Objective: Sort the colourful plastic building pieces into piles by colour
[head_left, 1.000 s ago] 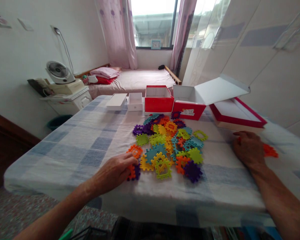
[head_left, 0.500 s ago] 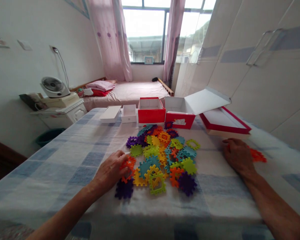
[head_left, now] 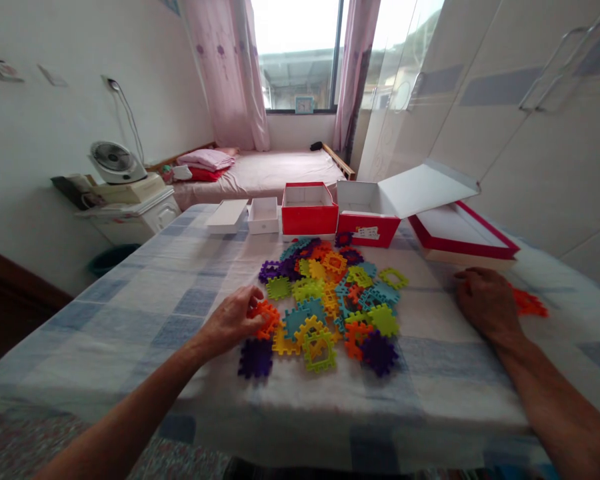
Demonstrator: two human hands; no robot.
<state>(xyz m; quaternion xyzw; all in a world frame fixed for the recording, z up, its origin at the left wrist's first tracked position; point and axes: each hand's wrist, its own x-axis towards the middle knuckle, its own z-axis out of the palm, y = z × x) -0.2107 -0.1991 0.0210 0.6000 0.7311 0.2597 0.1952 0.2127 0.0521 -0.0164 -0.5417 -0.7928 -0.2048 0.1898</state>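
Note:
A heap of coloured plastic interlocking tiles [head_left: 333,293] lies in the middle of the checked tablecloth [head_left: 145,313]. My left hand [head_left: 233,320] is at the heap's left edge, its fingers pinched on an orange tile [head_left: 266,318]. A purple tile [head_left: 256,358] lies on the cloth just in front of that hand. My right hand [head_left: 485,303] rests knuckles up on the cloth at the right, fingers curled down, beside an orange piece [head_left: 529,303] that it partly covers.
Behind the heap stand a red open box [head_left: 309,217], a red-and-white box with raised lid [head_left: 367,223], a shallow red-rimmed lid [head_left: 463,233] and two small white trays [head_left: 247,215]. A fan [head_left: 113,162] sits on a cabinet at left. A bed is beyond.
My left hand moved from the purple and orange pieces at the front, left the purple tile on the cloth, and now pinches the orange tile. The right hand has stayed in place.

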